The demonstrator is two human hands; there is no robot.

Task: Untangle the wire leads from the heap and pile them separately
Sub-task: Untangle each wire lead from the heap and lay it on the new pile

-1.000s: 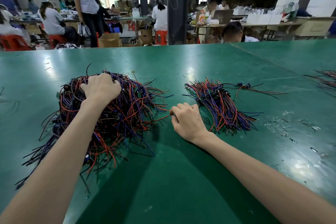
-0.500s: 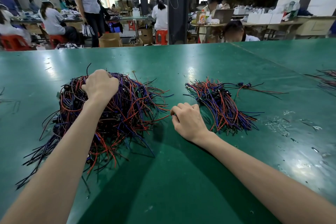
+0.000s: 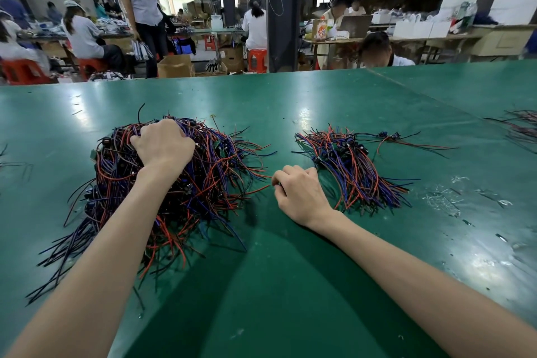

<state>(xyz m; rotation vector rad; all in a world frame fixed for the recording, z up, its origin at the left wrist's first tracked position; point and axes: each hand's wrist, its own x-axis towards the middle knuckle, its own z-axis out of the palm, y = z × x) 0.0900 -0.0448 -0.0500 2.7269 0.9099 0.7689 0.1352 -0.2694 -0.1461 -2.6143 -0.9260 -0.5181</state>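
As left hand (image 3: 164, 144) grips heap (image 3: 209, 177), right hand (image 3: 299, 193) pinches its edge lead (image 3: 263, 175).

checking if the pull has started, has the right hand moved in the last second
No. The right hand pinches a red lead from the heap at the same spot beside the sorted pile.

The heap (image 3: 203, 183) is a tall tangled mound of red, blue and black wire leads with small black plugs, lying left on the green surface (image 3: 290, 285), its top gripped by the left hand (image 3: 164, 145). One red lead (image 3: 255, 190) reaches from it to the pinching right hand (image 3: 299, 195). The separate pile (image 3: 354, 171) lies well apart on the right, smaller, flatter and roughly combed.
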